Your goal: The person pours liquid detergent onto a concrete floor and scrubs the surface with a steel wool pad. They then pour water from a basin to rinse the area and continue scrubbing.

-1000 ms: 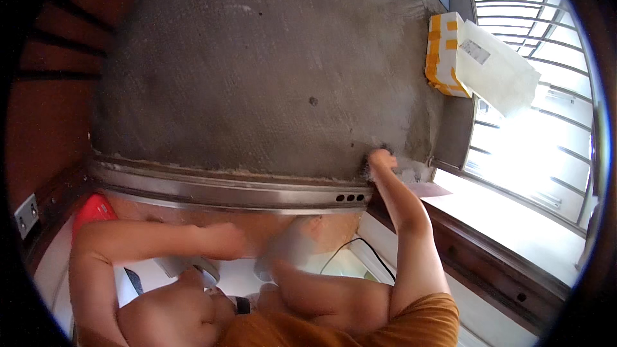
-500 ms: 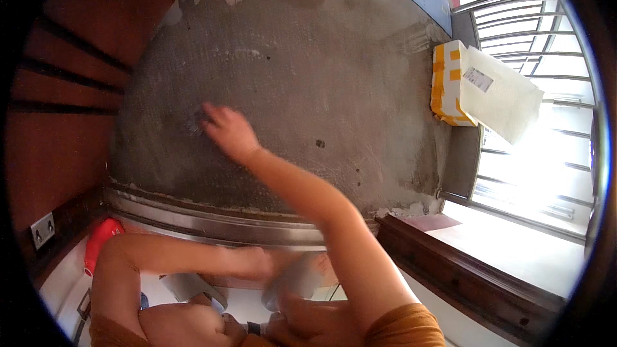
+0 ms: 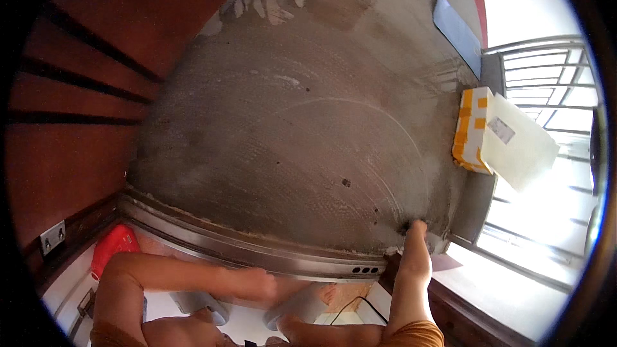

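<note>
My right arm reaches out to the right, and my right hand [image 3: 416, 227] is down on the wet grey concrete floor [image 3: 289, 148], close to its near right corner. A small dark patch shows at the fingertips; the fingers are mostly hidden, and whatever is under them cannot be made out. Pale curved streaks arc across the floor toward this hand. My left hand [image 3: 259, 284] is closed like a fist, slightly blurred, in front of my body on the near side of the metal door track [image 3: 270, 247]. Nothing shows in it.
A white foam box [image 3: 472, 127] with yellow tape, its lid leaning on it, stands at the right beside metal railings [image 3: 540, 83]. A blue-grey board [image 3: 457, 32] lies farther back. Reddish-brown panels [image 3: 83, 154] rise at the left. A red object [image 3: 114, 249] sits by my left elbow.
My right hand has swept from the left-middle of the floor to the near right corner, and a curved streak now shows. The view has shifted slightly. My left hand has stayed nearly in place.
</note>
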Available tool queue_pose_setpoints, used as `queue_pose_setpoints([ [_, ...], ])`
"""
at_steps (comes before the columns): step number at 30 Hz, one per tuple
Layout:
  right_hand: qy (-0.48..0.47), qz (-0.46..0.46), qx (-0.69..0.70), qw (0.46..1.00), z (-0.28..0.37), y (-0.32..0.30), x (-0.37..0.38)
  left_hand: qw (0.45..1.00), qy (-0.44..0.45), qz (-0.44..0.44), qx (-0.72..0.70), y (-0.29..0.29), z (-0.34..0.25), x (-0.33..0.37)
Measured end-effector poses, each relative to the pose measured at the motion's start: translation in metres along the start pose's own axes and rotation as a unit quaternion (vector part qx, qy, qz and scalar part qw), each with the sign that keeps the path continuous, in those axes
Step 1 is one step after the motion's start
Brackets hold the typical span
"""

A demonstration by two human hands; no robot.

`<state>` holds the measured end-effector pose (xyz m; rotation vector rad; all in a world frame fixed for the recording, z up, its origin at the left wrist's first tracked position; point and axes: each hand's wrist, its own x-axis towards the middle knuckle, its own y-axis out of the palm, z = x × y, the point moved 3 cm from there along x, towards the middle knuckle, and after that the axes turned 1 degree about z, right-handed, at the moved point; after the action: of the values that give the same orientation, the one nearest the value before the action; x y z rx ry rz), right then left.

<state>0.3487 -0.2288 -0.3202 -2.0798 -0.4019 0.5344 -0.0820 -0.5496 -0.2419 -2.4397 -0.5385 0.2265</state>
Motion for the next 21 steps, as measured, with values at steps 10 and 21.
queue_pose_setpoints([
  [10,-0.639,-0.368,0.283,0.613,0.428,-0.124,-0.321,0.987,-0.014,-0.153,0.048,0.013,0.005,-0.050],
  [21,-0.903,-0.174,0.186,0.347,0.327,0.012,-0.682,0.988,-0.072,-0.127,0.059,0.014,-0.006,-0.066],
])
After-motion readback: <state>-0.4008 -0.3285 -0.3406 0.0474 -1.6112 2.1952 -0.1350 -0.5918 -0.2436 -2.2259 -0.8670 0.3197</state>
